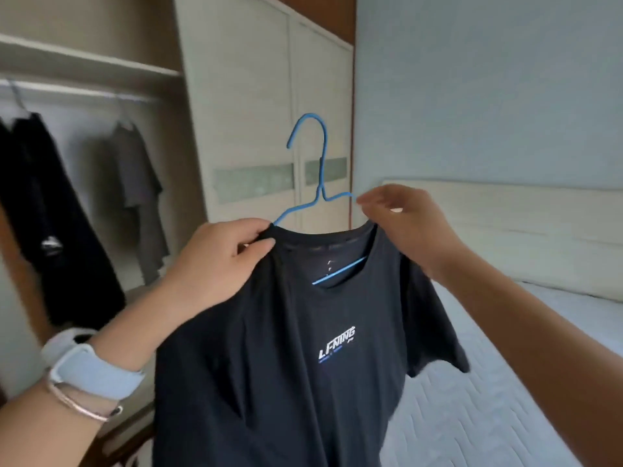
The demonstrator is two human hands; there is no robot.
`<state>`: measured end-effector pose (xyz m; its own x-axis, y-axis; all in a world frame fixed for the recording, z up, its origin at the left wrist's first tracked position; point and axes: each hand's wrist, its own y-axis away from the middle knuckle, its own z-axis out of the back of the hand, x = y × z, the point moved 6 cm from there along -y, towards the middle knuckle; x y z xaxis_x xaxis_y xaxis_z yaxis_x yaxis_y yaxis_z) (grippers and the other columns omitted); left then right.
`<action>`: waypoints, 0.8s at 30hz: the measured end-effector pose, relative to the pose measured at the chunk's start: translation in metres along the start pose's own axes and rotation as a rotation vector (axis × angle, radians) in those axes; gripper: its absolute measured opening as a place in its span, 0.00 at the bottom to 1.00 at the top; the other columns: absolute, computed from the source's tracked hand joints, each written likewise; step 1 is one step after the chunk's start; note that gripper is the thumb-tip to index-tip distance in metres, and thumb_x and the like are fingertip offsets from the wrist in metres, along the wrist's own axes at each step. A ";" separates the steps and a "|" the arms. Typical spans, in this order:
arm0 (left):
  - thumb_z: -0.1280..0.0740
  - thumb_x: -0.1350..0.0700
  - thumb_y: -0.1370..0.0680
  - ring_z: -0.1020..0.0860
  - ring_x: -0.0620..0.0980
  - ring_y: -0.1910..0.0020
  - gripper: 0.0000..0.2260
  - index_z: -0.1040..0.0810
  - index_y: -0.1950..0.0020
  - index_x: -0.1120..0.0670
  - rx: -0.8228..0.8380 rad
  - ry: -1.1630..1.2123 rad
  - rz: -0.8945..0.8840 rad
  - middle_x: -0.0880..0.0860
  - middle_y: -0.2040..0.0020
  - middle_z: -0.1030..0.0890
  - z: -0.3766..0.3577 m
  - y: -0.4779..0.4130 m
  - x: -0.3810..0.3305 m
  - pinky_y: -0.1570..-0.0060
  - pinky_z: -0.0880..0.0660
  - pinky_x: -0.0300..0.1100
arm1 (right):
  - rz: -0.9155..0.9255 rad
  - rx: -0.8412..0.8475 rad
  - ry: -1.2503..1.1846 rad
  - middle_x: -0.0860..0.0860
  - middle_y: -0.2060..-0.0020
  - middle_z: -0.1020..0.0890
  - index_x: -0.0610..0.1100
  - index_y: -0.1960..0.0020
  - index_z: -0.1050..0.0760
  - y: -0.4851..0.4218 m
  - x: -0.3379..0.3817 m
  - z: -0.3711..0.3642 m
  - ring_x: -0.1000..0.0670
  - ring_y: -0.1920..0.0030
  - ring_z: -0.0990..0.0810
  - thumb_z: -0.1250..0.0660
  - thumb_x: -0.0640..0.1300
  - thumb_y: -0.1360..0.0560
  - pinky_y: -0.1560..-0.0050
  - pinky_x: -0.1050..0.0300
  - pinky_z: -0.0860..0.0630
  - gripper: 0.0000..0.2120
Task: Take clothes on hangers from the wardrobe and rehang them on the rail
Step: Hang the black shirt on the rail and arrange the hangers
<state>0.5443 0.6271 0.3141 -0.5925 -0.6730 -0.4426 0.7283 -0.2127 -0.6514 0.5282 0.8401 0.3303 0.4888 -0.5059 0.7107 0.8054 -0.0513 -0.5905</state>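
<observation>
A dark navy T-shirt (303, 365) with a white chest logo hangs in front of me on a blue wire hanger (320, 170), whose hook points up and left. My left hand (219, 261) pinches the shirt's left shoulder at the collar. My right hand (404, 217) grips the hanger's right arm and the collar's right side. The hanger's lower bar shows through the neck opening. At the left, the open wardrobe's rail (84, 91) carries a black garment (43, 214) and a grey T-shirt (138, 197) on hangers.
Pale wardrobe sliding doors (269, 112) stand behind the hanger. A bed with a white quilted mattress (505, 382) and a cream headboard (522, 224) fills the right side. A shelf (84, 62) runs above the rail. A light blue wall is at the right.
</observation>
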 end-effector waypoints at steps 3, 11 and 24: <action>0.35 0.58 0.24 0.21 0.34 0.51 0.12 0.21 0.41 0.52 -0.017 -0.023 0.009 0.45 0.47 0.18 0.056 0.016 0.012 0.42 0.29 0.33 | 0.137 0.033 0.156 0.53 0.47 0.23 0.49 0.40 0.25 -0.014 0.046 -0.029 0.56 0.45 0.25 0.35 0.46 0.25 0.45 0.65 0.35 0.14; 0.35 0.62 0.25 0.27 0.18 0.62 0.19 0.28 0.57 0.35 -0.181 0.045 0.090 0.21 0.71 0.26 0.190 0.076 0.085 0.60 0.35 0.14 | 0.382 0.322 0.095 0.56 0.72 0.27 0.52 0.53 0.22 -0.011 0.160 -0.163 0.59 0.72 0.30 0.36 0.49 0.24 0.71 0.74 0.34 0.05; 0.36 0.54 0.24 0.21 0.35 0.65 0.05 0.21 0.55 0.48 -0.067 0.013 0.270 0.45 0.61 0.17 0.332 0.098 0.224 0.56 0.26 0.29 | 0.517 0.530 -0.060 0.53 0.67 0.19 0.51 0.56 0.22 -0.003 0.269 -0.399 0.59 0.69 0.26 0.35 0.45 0.24 0.59 0.63 0.27 0.04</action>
<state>0.5975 0.2203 0.3555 -0.3849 -0.6894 -0.6136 0.8361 0.0210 -0.5481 0.5236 0.3608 0.3709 0.8547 -0.3043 0.4205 0.5139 0.6104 -0.6028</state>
